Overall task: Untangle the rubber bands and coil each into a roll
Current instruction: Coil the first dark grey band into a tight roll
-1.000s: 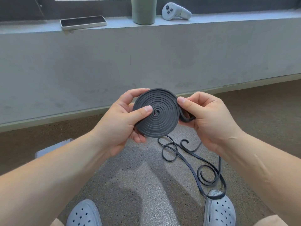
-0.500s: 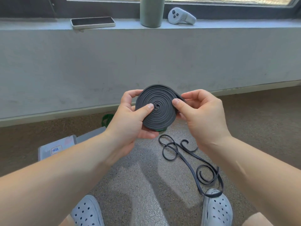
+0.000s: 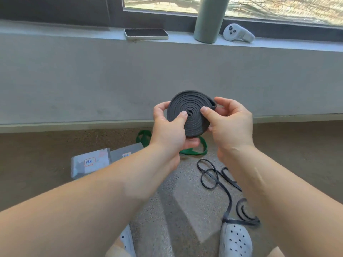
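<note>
A dark grey rubber band wound into a flat spiral roll (image 3: 191,106) is held up in front of the wall. My left hand (image 3: 169,130) grips its left side, thumb pressed near the centre. My right hand (image 3: 230,123) holds the right side, thumb on the coil face and fingers at the tucked outer end. A thin black band (image 3: 219,180) lies loose and looped on the floor, reaching my right shoe. A green band (image 3: 193,150) lies on the floor below my hands, partly hidden by them.
Two flat plastic cases (image 3: 89,164) lie on the floor at the left. On the window sill stand a phone (image 3: 146,33), a tall green bottle (image 3: 209,19) and a white controller (image 3: 238,33). My light perforated shoes (image 3: 234,240) are at the bottom.
Both hands lifted the roll up and away from me as my view tilted up. The loose tail at the right is now tucked against the coil. The green band and cases came into view.
</note>
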`<state>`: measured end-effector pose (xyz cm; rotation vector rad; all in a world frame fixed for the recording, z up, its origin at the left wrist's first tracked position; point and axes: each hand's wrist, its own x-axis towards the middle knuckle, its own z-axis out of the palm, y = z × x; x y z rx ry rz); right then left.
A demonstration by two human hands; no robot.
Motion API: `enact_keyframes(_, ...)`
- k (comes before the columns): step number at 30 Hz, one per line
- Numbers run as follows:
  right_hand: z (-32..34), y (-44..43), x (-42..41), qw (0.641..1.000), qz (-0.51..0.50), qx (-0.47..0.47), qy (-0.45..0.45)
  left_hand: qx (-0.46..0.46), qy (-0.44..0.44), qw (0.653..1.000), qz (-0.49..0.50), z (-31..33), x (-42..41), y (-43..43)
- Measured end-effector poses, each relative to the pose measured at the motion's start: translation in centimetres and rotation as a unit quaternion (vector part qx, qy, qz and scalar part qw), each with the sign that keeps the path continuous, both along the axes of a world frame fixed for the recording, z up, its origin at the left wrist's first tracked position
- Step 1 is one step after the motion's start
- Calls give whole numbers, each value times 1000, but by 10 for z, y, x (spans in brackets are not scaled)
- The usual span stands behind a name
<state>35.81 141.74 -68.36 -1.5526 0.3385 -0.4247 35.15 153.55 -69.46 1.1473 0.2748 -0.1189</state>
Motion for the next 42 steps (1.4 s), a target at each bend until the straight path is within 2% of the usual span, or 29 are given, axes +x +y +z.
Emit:
enact_keyframes(3, -28, 9, -1, 997, 23, -51, 43, 9, 72, 997, 25, -28, -8, 4)
enact_keyframes(7, -66, 13, 1, 993, 48, -26, 106, 51, 119, 991, 24, -49, -10, 12)
enact_keyframes(11, -84, 22, 18, 989, 92, -13, 114, 59, 143, 988, 23, -62, -3, 26)
enact_keyframes(15, -104, 33, 38, 986, 92, 36, 131, 72, 180, 980, -43, -64, 14, 49)
enact_keyframes(18, -125, 35, 54, 983, 78, 62, 155, 160, 202, 958, -125, -71, 27, 68)
enact_keyframes(21, -148, 39, 70, 980, 77, 57, 172, 311, 207, 910, -181, -89, 44, 88)
enact_keyframes(23, -163, 43, 80, 978, 82, 48, 184, 430, 196, 857, -206, -104, 57, 102)
enact_keyframes(24, -172, 45, 86, 977, 85, 46, 193, 498, 183, 817, -226, -115, 65, 110)
enact_keyframes(26, -193, 49, 99, 974, 88, 27, 205, 626, 164, 710, -278, -140, 78, 124)
enact_keyframes(28, -210, 51, 107, 972, 86, 6, 218, 689, 156, 644, -294, -169, 85, 137)
enact_keyframes(31, -252, 55, 123, 965, 89, -14, 245, 715, 171, 611, -293, -220, 105, 153)
enact_keyframes(37, -290, 47, 121, 955, 85, -15, 285, 789, 132, 527, -287, -276, 131, 165)
enact_keyframes(42, -318, 42, 118, 948, 78, -5, 310, 814, 85, 485, -308, -317, 153, 165)
